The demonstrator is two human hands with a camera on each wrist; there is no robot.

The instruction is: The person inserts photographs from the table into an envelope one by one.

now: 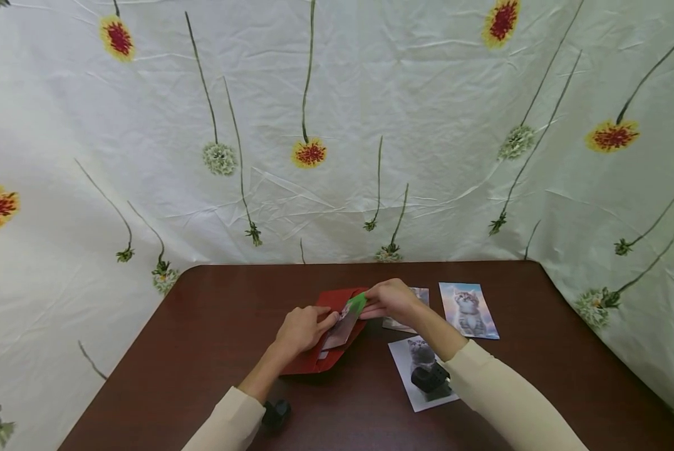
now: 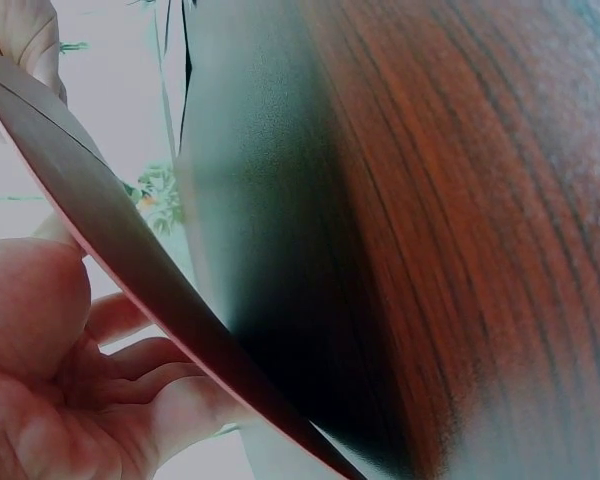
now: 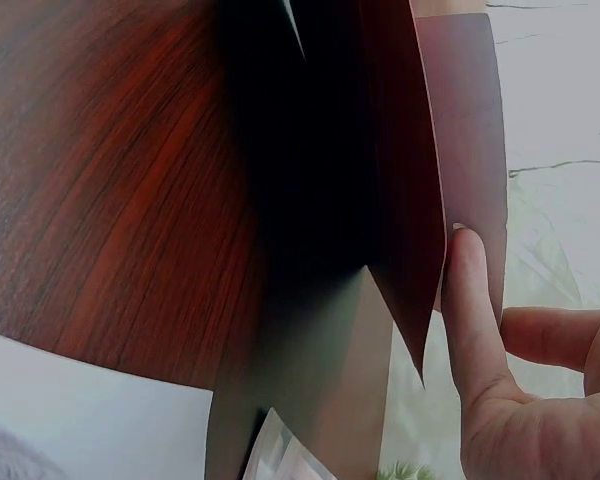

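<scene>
One green-ended card point(image 1: 344, 327), probably light, crease-prone and best held by its edges, overlay a red envelope point(image 1: 305, 364) between the right hand point(image 1: 394, 298), which pinched it, and the left hand point(image 1: 303, 329), grip unclear.

On the dark brown table point(image 1: 218, 332) lie two kitten pictures point(image 1: 469, 311) point(image 1: 419, 352) and a third, partly hidden card point(image 1: 423, 294).

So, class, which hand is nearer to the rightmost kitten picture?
Right. The right hand is left of that kitten picture, by the right edge of the red envelope; the left hand is farther left, at the envelope's left.
</scene>
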